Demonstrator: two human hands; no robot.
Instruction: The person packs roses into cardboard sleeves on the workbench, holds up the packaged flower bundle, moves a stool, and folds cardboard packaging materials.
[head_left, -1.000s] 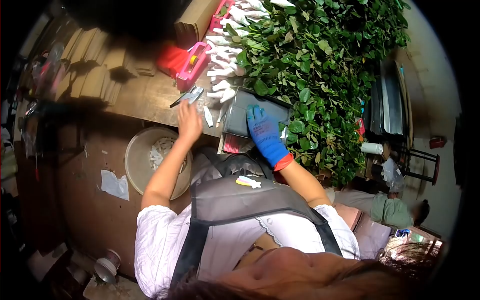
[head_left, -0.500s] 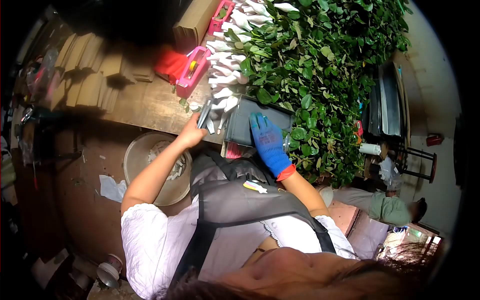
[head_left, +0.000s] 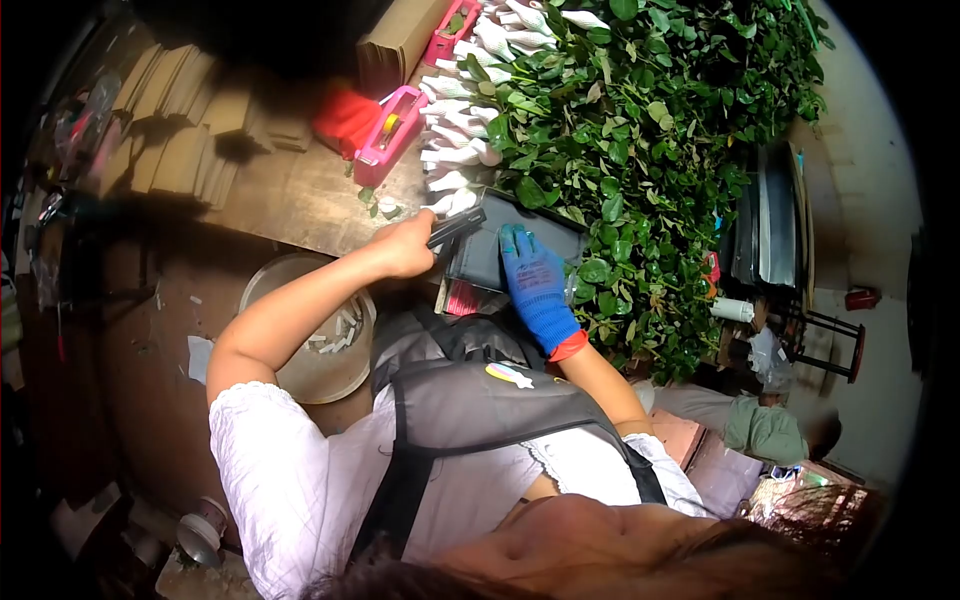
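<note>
My left hand (head_left: 408, 245), bare, is closed around a dark stapler (head_left: 457, 228) held over the left edge of a grey, shallow tray (head_left: 484, 245). My right hand (head_left: 535, 280) wears a blue glove and lies flat on the tray with its fingers stretched out. Just beyond the tray are flower heads in white net sleeves (head_left: 462, 150). Their leafy green stems (head_left: 620, 170) spread to the right, close to my gloved fingers.
A pink tape dispenser (head_left: 390, 140) stands on the wooden table (head_left: 285, 205), with stacked cardboard pieces (head_left: 180, 100) at the left. Below the table edge is a round bin (head_left: 300, 385) holding scraps. A white roll (head_left: 733, 309) lies at the right.
My left hand has moved right with the stapler, from beside the tray to over its left edge. My gloved right hand has stayed almost still on the tray.
</note>
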